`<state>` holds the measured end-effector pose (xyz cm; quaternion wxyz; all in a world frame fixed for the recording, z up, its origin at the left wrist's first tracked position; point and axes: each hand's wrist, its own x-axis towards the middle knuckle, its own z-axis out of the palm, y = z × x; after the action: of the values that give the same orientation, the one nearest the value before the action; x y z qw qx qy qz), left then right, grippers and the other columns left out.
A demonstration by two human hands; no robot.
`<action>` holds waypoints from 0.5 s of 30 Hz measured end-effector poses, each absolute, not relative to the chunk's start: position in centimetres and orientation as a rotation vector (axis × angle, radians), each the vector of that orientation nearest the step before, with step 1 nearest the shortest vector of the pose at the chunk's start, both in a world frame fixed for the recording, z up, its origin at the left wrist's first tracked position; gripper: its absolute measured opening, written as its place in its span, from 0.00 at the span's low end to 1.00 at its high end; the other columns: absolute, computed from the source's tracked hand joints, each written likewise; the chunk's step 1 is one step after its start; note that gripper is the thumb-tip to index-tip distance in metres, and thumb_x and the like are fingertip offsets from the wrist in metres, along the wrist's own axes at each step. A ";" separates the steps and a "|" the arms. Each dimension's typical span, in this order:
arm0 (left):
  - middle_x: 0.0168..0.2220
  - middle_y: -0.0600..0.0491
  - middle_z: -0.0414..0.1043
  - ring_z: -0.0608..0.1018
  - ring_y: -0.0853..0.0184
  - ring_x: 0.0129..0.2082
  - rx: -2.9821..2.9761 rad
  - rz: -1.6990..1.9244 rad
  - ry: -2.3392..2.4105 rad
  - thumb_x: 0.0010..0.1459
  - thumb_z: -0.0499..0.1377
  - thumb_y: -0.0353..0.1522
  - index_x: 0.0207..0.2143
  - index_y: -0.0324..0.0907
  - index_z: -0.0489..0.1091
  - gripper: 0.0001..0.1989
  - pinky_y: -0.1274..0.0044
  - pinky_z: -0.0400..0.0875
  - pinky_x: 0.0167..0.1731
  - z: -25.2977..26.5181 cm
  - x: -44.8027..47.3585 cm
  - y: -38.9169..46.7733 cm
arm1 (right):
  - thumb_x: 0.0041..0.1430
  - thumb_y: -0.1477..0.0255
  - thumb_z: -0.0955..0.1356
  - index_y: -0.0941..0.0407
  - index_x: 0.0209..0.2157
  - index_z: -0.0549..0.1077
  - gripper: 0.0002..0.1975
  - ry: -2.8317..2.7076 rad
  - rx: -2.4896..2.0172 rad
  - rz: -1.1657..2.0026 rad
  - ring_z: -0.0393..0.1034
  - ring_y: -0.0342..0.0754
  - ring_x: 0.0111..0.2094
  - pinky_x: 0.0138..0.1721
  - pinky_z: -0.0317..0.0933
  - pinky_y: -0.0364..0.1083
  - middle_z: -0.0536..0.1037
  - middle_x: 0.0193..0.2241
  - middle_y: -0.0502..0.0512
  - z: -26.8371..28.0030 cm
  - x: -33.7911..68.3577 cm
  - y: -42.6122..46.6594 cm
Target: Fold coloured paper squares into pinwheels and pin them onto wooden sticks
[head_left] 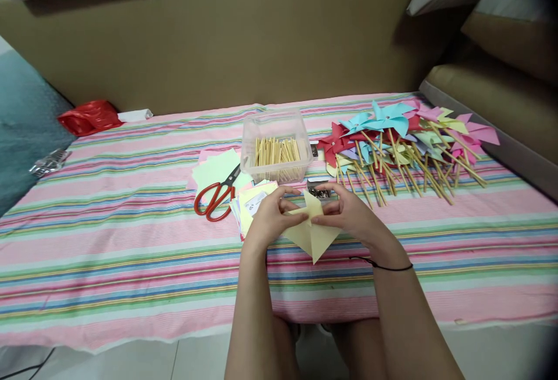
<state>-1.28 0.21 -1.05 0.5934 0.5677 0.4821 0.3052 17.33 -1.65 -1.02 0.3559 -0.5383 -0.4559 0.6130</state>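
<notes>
A pale yellow paper pinwheel (321,240), partly folded, is held between my two hands above the striped cloth. My left hand (274,214) pinches it from the left, thumb near the middle. From the right, my right hand (349,211) grips the same paper, its fingertips close to the centre where the corners meet. Just behind the paper stands a small box of metal pins (320,189), partly covered by my right hand. Beside my left hand lie stacked paper sheets (244,210) and red-handled scissors (218,197).
A clear plastic box (276,130) of short wooden sticks (276,152) stands behind my hands. Finished pinwheels (392,130) on sticks are heaped at the right. A red plastic bag (90,118) and a clear packet (50,162) lie far left. A sofa back (209,49) borders the cloth.
</notes>
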 end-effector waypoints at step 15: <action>0.24 0.56 0.74 0.74 0.69 0.23 1.380 0.722 1.126 0.46 0.65 0.32 0.42 0.44 0.66 0.19 0.81 0.63 0.22 -1.4 -1.2 0.1 | 0.41 0.75 0.74 0.51 0.49 0.61 0.32 -1.203 -1.390 1.578 0.76 0.52 0.26 0.27 0.65 0.46 0.80 0.23 0.48 -1.4 17.2 -1.8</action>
<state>-1.25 0.07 -1.44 0.5730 0.5885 0.4802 0.3079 17.20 -1.75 -1.43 0.3518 -0.5371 -0.4649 0.6096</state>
